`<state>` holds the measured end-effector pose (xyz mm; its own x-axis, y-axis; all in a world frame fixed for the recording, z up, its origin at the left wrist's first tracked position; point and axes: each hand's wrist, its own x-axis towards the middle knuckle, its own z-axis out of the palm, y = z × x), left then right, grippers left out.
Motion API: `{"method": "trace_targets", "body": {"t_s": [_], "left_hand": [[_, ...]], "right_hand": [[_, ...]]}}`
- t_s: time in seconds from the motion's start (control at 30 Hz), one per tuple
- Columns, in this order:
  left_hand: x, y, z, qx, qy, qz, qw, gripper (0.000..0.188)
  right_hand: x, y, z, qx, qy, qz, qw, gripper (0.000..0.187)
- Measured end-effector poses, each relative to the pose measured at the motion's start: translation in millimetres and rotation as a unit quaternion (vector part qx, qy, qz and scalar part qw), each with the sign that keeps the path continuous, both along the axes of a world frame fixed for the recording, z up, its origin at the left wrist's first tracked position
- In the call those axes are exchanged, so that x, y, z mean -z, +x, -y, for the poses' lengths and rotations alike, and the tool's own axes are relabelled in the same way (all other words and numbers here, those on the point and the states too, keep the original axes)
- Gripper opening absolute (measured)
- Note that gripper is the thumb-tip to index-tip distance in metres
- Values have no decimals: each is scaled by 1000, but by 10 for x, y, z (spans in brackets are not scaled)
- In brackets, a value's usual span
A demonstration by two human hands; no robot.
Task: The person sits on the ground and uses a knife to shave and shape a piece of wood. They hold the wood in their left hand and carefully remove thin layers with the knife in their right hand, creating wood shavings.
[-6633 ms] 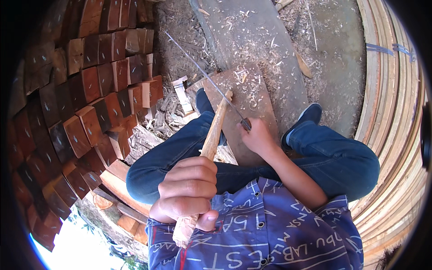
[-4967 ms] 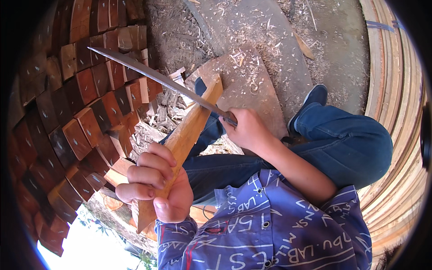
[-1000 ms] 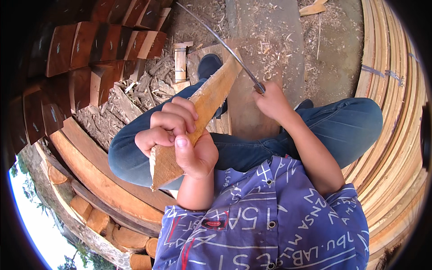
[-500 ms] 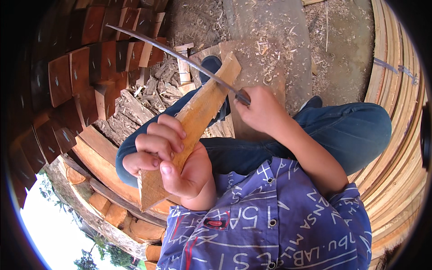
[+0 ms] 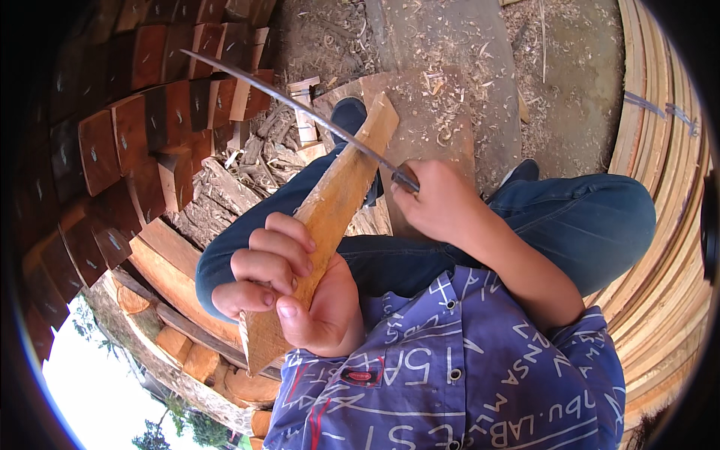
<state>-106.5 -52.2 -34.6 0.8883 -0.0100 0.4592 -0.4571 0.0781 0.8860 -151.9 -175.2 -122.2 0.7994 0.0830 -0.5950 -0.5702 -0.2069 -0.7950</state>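
I read the wooden slat (image 5: 334,217) as stiff, light and dry, rough-sawn so it shouldn't slip; it tapers wide at the near end and slants up over my lap, far tip over the chopping block (image 5: 435,120). Left hand (image 5: 289,289) is wrapped tight round the wide lower end, the best hold, well back from the edge. Right hand (image 5: 439,202) is closed round the handle of the long thin blade (image 5: 292,101), which crosses the slat's upper part; contact probably, hard to confirm. Stacked wood blocks (image 5: 142,142) lie left.
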Motion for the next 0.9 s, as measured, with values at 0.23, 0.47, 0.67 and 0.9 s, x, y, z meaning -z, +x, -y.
{"method": "trace_targets", "body": {"t_s": [0.23, 0.47, 0.67, 0.9], "left_hand": [[-14, 80, 23, 2, 9, 13, 1000, 10], [23, 13, -30, -14, -9, 0, 1000, 23], [7, 77, 64, -30, 25, 14, 999, 9], [25, -44, 92, -17, 13, 15, 1000, 10]], "right_hand": [[341, -92, -75, 51, -35, 19, 998, 19], [-44, 1, 22, -31, -23, 13, 999, 22], [467, -129, 17, 25, -67, -7, 997, 22], [259, -60, 68, 20, -19, -28, 999, 23]]}}
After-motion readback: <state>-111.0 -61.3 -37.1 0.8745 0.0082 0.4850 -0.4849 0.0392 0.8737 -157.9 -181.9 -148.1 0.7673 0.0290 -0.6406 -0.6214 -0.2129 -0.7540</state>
